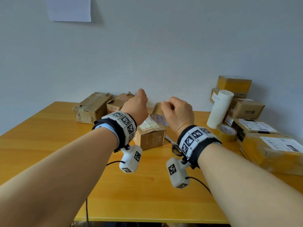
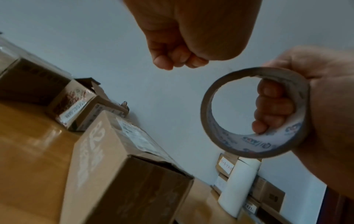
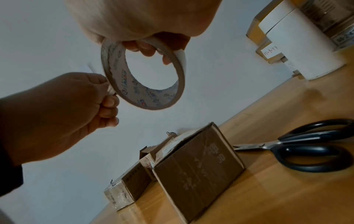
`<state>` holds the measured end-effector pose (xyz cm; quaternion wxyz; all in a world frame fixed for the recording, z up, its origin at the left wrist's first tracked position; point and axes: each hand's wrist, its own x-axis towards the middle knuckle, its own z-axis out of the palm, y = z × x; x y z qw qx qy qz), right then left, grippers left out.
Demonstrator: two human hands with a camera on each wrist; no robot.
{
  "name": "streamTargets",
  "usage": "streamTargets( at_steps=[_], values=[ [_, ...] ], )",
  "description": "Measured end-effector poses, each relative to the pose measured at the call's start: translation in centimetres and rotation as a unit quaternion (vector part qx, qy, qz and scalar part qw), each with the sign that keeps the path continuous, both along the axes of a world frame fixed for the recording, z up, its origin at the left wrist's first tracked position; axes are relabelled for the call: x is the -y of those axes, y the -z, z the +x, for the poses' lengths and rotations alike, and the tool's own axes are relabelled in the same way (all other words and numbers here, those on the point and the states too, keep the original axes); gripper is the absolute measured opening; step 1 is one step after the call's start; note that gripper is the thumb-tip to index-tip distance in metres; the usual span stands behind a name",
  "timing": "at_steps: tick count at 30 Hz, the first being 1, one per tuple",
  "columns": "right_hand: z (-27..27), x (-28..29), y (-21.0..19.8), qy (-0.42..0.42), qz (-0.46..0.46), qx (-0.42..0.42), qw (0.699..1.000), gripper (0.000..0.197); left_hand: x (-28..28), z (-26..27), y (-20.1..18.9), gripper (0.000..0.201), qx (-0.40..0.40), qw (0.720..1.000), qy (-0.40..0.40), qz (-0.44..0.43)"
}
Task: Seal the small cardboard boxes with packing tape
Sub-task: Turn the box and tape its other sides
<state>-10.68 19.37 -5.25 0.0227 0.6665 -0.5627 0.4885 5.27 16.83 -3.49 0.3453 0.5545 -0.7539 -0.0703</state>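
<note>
My right hand (image 1: 170, 107) is raised above the table and grips a roll of brown packing tape (image 1: 157, 117), with its fingers (image 2: 272, 106) hooked through the core. In the right wrist view the tape roll (image 3: 145, 97) hangs from those fingers. Close on its left, my left hand (image 1: 141, 99) is curled, and its fingertips (image 3: 110, 89) pinch the tape's loose end at the roll's edge. Under both hands a small cardboard box (image 1: 150, 135) with a white label stands on the table, its top flaps down; the box (image 3: 201, 166) is untouched.
Black-handled scissors (image 1: 173, 145) lie just right of the box. Two worn boxes (image 1: 92, 108) sit at the back left by the wall. At the right stand a white cylinder (image 1: 219, 108), a second tape roll (image 1: 227, 132) and a stack of several parcels (image 1: 246, 108).
</note>
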Motion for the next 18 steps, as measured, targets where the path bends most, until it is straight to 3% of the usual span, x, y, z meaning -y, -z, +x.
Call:
streamTargets(
  at_steps=[4,6,9,13,15,18],
  values=[
    [0.4,-0.2,-0.1,-0.002,-0.007,-0.008,1.000,0.040,0.1,0.2,-0.2,0.007,0.005,1.000,-0.009,0.011],
    [0.1,-0.4,-0.2,0.003,-0.013,0.006,1.000,0.040,0.5,1.3,-0.3,0.003,-0.043,0.998,-0.038,0.041],
    [-1.3,-0.7,-0.6,0.007,-0.013,0.033,0.999,0.036,1.4,3.2,0.3,0.022,-0.160,0.979,-0.054,0.115],
    [-1.8,-0.5,-1.0,-0.016,-0.023,0.052,0.998,0.035,1.0,2.9,1.0,0.052,-0.328,0.892,0.015,0.310],
    [-1.5,-0.3,-1.0,-0.020,-0.029,0.060,0.998,0.036,0.9,2.2,0.9,0.066,-0.345,0.857,0.050,0.380],
    [-1.4,-0.2,-0.9,-0.025,-0.029,0.060,0.998,0.037,0.7,1.1,0.3,0.067,-0.355,0.828,0.108,0.421]
  ],
)
